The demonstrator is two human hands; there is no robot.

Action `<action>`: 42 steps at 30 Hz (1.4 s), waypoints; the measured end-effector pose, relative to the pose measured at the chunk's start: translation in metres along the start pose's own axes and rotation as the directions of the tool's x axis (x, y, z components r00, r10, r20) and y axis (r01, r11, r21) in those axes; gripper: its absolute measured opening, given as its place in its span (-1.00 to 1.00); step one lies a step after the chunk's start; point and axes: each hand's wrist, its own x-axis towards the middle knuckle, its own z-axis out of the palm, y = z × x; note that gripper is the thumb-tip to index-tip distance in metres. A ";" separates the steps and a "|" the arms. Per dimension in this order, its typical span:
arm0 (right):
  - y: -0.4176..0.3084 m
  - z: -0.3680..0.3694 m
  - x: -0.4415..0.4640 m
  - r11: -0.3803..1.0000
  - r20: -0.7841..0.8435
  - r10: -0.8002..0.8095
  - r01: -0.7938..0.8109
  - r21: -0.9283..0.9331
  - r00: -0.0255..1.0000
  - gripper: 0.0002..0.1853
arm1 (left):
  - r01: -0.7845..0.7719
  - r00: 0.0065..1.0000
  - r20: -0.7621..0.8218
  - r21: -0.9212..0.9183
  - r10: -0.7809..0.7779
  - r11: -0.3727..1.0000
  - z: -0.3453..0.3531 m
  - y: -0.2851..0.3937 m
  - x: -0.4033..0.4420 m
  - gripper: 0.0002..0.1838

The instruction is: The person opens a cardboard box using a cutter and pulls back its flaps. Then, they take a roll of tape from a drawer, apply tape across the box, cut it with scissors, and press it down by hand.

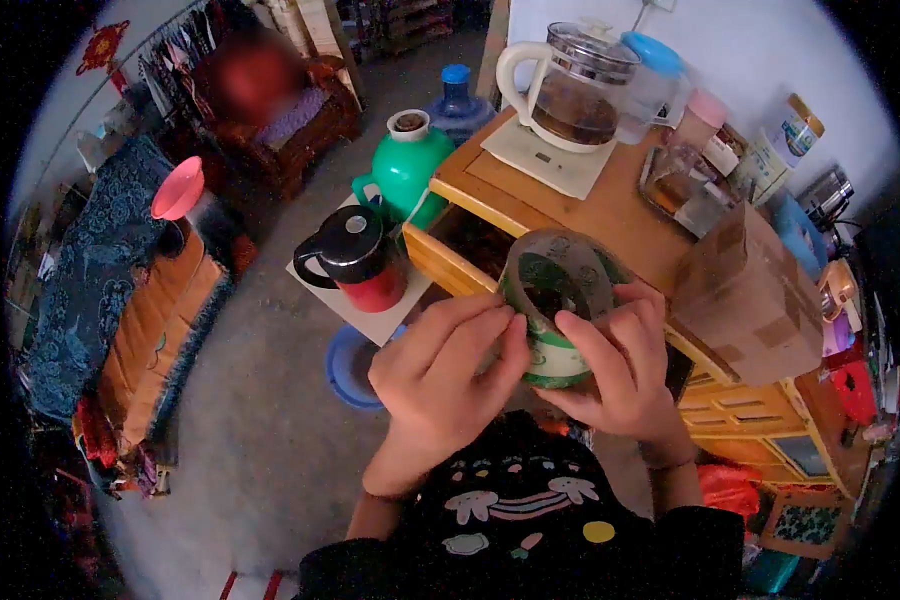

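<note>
Before my chest I hold a round green-and-white tub [555, 365], with an open top, a thin see-through upper wall and something dark inside that I cannot make out. My left hand [445, 370] pinches the near left side of its rim, fingers bent together. On the other side, my right hand [620, 365] wraps the tub, thumb at the rim and fingers around the wall. Behind the tub, a drawer [450, 262] of the wooden cabinet [625, 240] is pulled out.
On the cabinet stand a glass kettle [575, 105] with dark liquid on its base, a lidded jug [655, 80] and a cardboard box [745, 300]. A red-and-black thermos [365, 265], a green flask [410, 165] and a blue basin [350, 370] are left of the drawer. A person sits farther back.
</note>
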 end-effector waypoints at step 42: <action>0.019 0.022 -0.011 0.957 0.214 -0.190 0.132 0.257 0.958 -0.40 | 0.361 0.673 0.735 -0.426 0.084 0.830 0.000 -0.049 0.005 -0.88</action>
